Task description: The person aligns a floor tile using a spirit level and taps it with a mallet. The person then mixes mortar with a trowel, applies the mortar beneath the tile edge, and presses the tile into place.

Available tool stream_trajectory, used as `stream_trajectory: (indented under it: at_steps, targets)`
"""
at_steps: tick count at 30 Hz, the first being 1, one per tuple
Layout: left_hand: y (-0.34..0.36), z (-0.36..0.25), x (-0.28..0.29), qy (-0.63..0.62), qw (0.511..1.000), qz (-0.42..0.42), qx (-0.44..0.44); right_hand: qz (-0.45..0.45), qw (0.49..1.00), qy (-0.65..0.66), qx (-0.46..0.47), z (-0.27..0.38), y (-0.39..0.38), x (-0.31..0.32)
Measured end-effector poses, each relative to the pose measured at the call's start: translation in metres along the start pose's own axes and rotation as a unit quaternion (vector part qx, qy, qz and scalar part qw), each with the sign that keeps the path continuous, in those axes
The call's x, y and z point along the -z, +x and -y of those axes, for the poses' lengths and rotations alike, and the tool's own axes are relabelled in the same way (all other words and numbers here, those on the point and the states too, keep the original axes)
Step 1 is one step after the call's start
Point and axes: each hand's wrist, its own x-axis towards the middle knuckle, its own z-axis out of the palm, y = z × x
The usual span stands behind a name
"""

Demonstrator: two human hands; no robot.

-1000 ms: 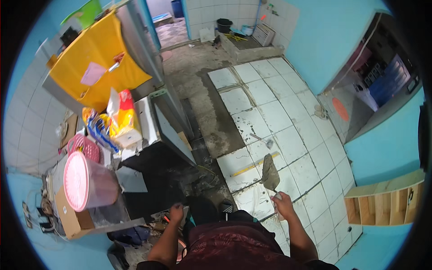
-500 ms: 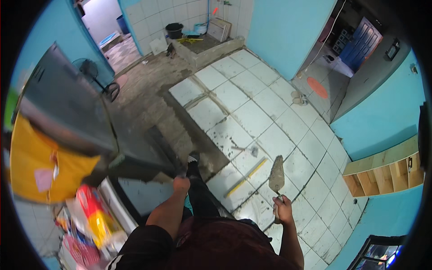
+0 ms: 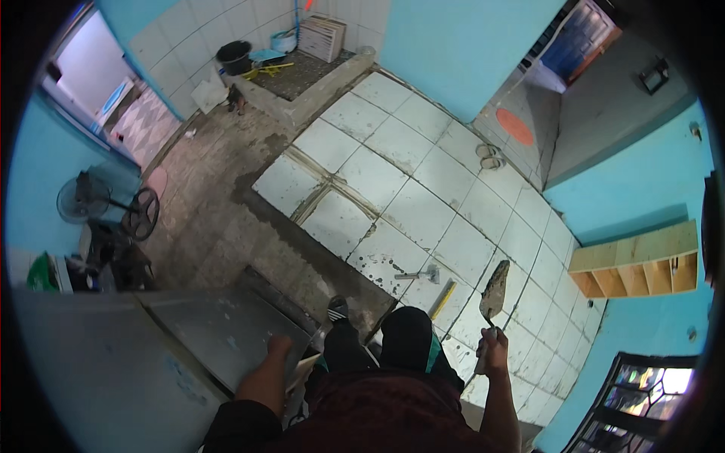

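My right hand (image 3: pixel 494 352) is closed round the handle of a pointed trowel (image 3: pixel 495 293). Grey mortar coats its blade, which points away from me above the white floor tiles (image 3: pixel 461 234). At the side of a grey refrigerator (image 3: pixel 226 325) is my left hand (image 3: pixel 279 346); its fingers are hard to make out, and whether it touches the refrigerator is unclear. Ahead of my knees, a tool with a thin handle and a flat head (image 3: pixel 430 273) lies on the tiles. Nearby is a yellow bar (image 3: pixel 443 300), partly hidden behind my knee.
Bare, damp concrete (image 3: pixel 226 196) borders the tiles on the left. A standing fan (image 3: pixel 84 198) is by the left wall. Far off, a low curb (image 3: pixel 325 98) encloses a black bucket (image 3: pixel 235 57) and stacked tiles (image 3: pixel 321 38). At right stands a wooden shelf (image 3: pixel 634 260); slippers (image 3: pixel 489 157) lie near the doorway.
The view has shifted, and my legs now cover part of the yellow bar. My left hand has moved left and down along the refrigerator. The trowel stays in my right hand, its blade tilted more.
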Motion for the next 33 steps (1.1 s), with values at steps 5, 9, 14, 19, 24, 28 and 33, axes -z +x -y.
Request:
stream_trajectory:
  at_steps: [5, 9, 14, 19, 24, 28, 33]
  targets:
    - [0.016, -0.055, 0.04, 0.223, 0.96, 0.146, -0.092, -0.019, 1.0, 0.02, -0.001, 0.025, 0.012, -0.027]
    - [0.076, -0.06, 0.072, 0.161, 0.98, 0.083, -0.083, -0.008, 0.996, 0.084, 0.007, 0.034, 0.035, -0.055]
    - [0.044, -0.171, 0.131, -0.014, 0.995, 0.078, -0.058, -0.055, 0.994, 0.097, -0.01, 0.043, 0.046, -0.075]
    - [0.062, -0.232, 0.196, 0.672, 0.649, 0.091, -0.346, -0.092, 0.989, 0.11, -0.029, 0.023, 0.059, -0.109]
    - [0.147, -0.284, 0.238, 0.692, 0.545, 0.076, -0.467, -0.203, 0.963, 0.162, -0.069, 0.009, 0.036, -0.153]
    - [0.197, -0.336, 0.268, 0.727, 0.462, 0.075, -0.502, -0.238, 0.923, 0.28, -0.114, 0.008, 0.003, -0.186]
    - [0.172, -0.394, 0.271, 0.29, 0.888, 0.144, -0.327, -0.281, 0.892, 0.323, -0.149, -0.049, -0.027, -0.214]
